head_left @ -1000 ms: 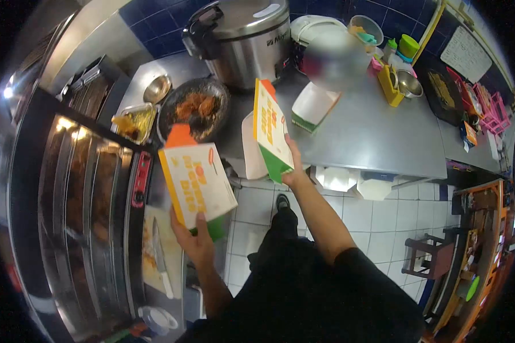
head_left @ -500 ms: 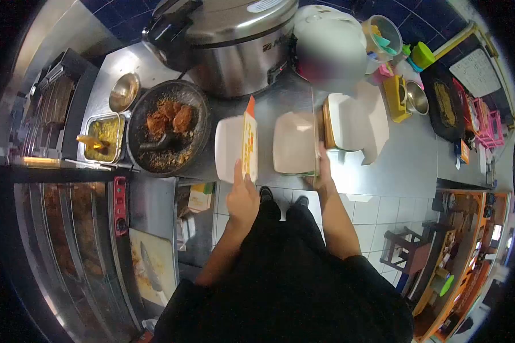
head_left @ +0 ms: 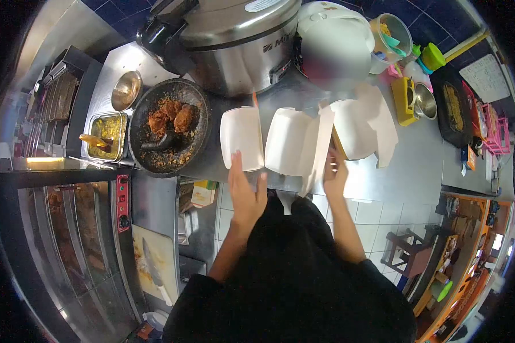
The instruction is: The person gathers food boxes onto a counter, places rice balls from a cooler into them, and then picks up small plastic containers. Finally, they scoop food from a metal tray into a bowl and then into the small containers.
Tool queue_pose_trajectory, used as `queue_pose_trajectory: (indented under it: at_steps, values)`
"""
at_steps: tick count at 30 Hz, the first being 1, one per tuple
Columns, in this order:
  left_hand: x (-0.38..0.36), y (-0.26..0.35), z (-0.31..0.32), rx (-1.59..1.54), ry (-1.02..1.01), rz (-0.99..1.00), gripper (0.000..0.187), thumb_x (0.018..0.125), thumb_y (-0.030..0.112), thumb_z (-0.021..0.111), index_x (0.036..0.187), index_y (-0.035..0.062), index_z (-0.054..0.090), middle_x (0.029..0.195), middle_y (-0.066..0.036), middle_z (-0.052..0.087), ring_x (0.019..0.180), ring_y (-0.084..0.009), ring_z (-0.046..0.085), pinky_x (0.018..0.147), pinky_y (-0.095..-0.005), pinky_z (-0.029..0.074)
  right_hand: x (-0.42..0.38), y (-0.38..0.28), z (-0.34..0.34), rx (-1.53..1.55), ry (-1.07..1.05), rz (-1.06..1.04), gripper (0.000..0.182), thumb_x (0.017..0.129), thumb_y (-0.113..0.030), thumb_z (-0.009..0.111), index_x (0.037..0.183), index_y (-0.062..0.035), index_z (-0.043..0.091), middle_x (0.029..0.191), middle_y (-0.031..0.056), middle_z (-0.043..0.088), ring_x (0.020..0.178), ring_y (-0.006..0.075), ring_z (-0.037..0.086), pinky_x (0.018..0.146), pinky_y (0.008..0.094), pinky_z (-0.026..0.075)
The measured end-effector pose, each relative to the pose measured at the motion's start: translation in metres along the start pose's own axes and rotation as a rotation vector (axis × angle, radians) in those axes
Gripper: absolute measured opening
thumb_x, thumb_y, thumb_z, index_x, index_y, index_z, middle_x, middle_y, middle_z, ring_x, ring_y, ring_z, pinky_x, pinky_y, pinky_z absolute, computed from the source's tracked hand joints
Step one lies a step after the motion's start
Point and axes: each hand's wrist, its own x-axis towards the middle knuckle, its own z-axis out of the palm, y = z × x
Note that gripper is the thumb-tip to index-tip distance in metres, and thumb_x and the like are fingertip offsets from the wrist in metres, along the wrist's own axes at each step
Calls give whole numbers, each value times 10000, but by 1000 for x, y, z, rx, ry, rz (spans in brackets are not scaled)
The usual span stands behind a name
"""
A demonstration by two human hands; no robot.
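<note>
Three white paper food boxes stand side by side on the steel counter, lids up. My left hand [head_left: 247, 197] is open, fingers apart and thumb out, at the front edge of the left box [head_left: 240, 137]. That box's lid shows nearly edge-on along its right side. Beside the middle box [head_left: 286, 143], my right hand [head_left: 336, 174] has loosely bent, spread fingers close behind the upright lid [head_left: 321, 143]; it looks slightly blurred. The right box [head_left: 353, 131] lies just beyond this hand, its lid folded out to the right.
Left of the boxes sits a dark stone mortar [head_left: 169, 126] with fried pieces, crumbs and a pestle. A metal tray [head_left: 106, 134] holds yellow food and a brush. Behind stand a large steel cooker [head_left: 234, 63] and a white appliance [head_left: 335, 28]. A knife [head_left: 154, 268] lies on a cutting board.
My left hand has come off the left box's printed lid and spread open. My right hand has moved right, and the middle box's lid now stands out toward the right box.
</note>
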Motion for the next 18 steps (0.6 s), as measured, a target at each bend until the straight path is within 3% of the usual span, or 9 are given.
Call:
queue_pose_trajectory:
  at_steps: [2, 6, 7, 9, 10, 12, 13, 14, 18]
  values:
    - [-15, 9, -7, -150, 152, -35, 612, 865, 127, 607, 1337, -128, 313, 1342, -321, 423, 1234, -463, 416, 1043, -517, 302, 15, -12, -52, -470, 224, -538, 304, 830, -151, 674, 1108, -37, 627, 1058, 145, 650, 998, 306, 595, 909, 396, 445]
    - [-17, 40, -5, 31, 162, -36, 506, 888, 135, 610, 1300, -87, 416, 1257, -247, 493, 1172, -346, 475, 1018, -438, 344, 59, -77, -108, -891, 670, -598, 461, 816, -136, 680, 1249, -64, 541, 1156, 187, 600, 1012, 306, 592, 904, 399, 455]
    - [-13, 42, 0, 0, 261, -17, 468, 849, 123, 632, 1240, -75, 471, 1150, -248, 530, 1045, -389, 514, 945, -439, 386, 58, -76, -110, -876, 666, -610, 461, 816, -136, 680, 1249, -64, 541, 1156, 187, 600, 1012, 306, 592, 904, 399, 455]
    - [-6, 37, 7, -233, 341, -243, 460, 851, 124, 629, 1238, -70, 471, 1158, -251, 521, 1049, -380, 511, 938, -429, 395, 58, -77, -111, -162, 371, -481, 491, 848, -211, 669, 1292, -75, 511, 1091, 184, 630, 925, 278, 625, 826, 366, 497]
    - [-4, 31, 8, -480, 374, -462, 453, 853, 124, 625, 1235, -65, 471, 1165, -254, 512, 1054, -372, 509, 930, -418, 404, 45, -86, -106, -183, 150, -379, 548, 854, -285, 667, 1320, -67, 482, 1043, 175, 646, 874, 266, 641, 787, 353, 508]
    - [0, -5, 17, -507, 434, -510, 441, 846, 142, 624, 1215, -62, 492, 1156, -248, 526, 1027, -376, 530, 911, -438, 425, 11, -94, -88, -360, -225, -214, 766, 836, -490, 653, 1391, -35, 387, 929, 132, 678, 746, 251, 673, 706, 361, 524]
    - [-4, -38, 29, -128, 405, -460, 459, 837, 168, 635, 1210, -64, 499, 1149, -241, 538, 1019, -388, 543, 911, -451, 429, 1, -113, -78, -564, -345, -123, 900, 792, -583, 640, 1418, -14, 330, 875, 157, 679, 711, 293, 676, 658, 402, 524]
    - [-8, -63, 41, 247, 371, -398, 479, 828, 195, 646, 1204, -66, 506, 1141, -233, 550, 1011, -399, 556, 912, -465, 434, -2, -110, -63, -621, -353, -148, 876, 805, -556, 626, 1419, -10, 322, 835, 167, 677, 687, 323, 666, 650, 430, 520]
    - [-5, -93, 56, 364, 367, -588, 457, 818, 224, 619, 1164, -65, 549, 1050, -231, 610, 964, -429, 591, 902, -495, 446, 13, -64, -24, -716, -409, -233, 694, 862, -379, 581, 1404, -12, 350, 711, 208, 650, 649, 406, 631, 646, 488, 507]
